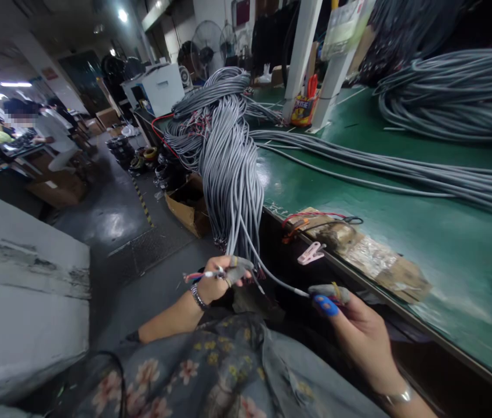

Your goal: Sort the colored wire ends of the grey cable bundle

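Note:
A thick bundle of grey cables (pixel 231 157) hangs over the table's near edge toward my lap. My left hand (pixel 224 276) is closed around a cable end, with thin coloured wires (pixel 196 276) sticking out to the left of the fist. My right hand (pixel 346 313) pinches the end of a single grey cable (pixel 278 283) between thumb and finger. That cable curves down from the bundle to the right. Blue tape or a blue cover (pixel 326 305) wraps the right thumb, and grey finger covers show on both hands. The wire tips within the right fingers are mostly hidden.
On the green table (pixel 337 168), loose grey cables run to the right, and a large coil (pixel 455 96) lies behind. A taped cardboard piece (pixel 385 264) and a pink clip (pixel 311 253) sit at the near edge. A cardboard box (pixel 188 203) stands below. People work far left.

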Demonstrator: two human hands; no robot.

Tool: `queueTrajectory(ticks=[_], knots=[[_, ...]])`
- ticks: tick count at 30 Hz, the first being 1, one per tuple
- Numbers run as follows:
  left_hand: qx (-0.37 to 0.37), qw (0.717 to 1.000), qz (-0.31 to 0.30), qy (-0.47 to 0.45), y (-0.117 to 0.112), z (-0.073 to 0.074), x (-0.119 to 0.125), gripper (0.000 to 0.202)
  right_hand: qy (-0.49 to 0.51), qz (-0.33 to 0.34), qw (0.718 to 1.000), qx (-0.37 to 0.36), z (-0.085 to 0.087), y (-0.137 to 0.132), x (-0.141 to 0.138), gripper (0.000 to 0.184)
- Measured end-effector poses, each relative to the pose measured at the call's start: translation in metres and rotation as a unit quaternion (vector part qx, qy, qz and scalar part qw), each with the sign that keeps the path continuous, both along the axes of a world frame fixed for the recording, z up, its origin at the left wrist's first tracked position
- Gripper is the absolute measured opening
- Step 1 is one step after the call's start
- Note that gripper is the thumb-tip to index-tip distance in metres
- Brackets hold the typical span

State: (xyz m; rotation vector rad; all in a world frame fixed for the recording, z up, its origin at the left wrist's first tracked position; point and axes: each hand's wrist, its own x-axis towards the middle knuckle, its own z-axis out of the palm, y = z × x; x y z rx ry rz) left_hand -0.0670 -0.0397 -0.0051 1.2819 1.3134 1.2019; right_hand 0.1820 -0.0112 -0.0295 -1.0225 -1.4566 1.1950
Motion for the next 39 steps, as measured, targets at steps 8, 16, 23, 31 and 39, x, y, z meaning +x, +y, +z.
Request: queueTrajectory(ticks=[8, 16, 23, 31, 39], knots=[[0.205, 0.942, -0.204, 0.170, 0.017, 0.001, 0.029, 0.027, -0.019, 0.091, 0.996, 0.010, 0.018, 0.001, -0.016, 0.015], [0.091, 0.977, -0.142, 0.132, 0.023, -0.010, 0.038, 0.024, 0.105, 0.033, 0.987, -0.119, 0.016, 0.007, -0.025, 0.028], [0.014, 0.982, -0.156, 0.107, 0.028, -0.020, 0.029, 0.019, 0.092, 0.082, 0.980, -0.157, 0.008, 0.009, -0.038, 0.039], [0.008, 0.964, -0.179, 0.194, 0.033, -0.001, 0.031, 0.019, 0.050, 0.078, 0.987, -0.130, 0.004, 0.018, -0.043, 0.039], [-0.067, 0.949, -0.273, 0.140, 0.044, 0.012, 0.026, 0.038, 0.066, 0.112, 0.985, -0.112, 0.011, 0.015, -0.040, 0.036]])
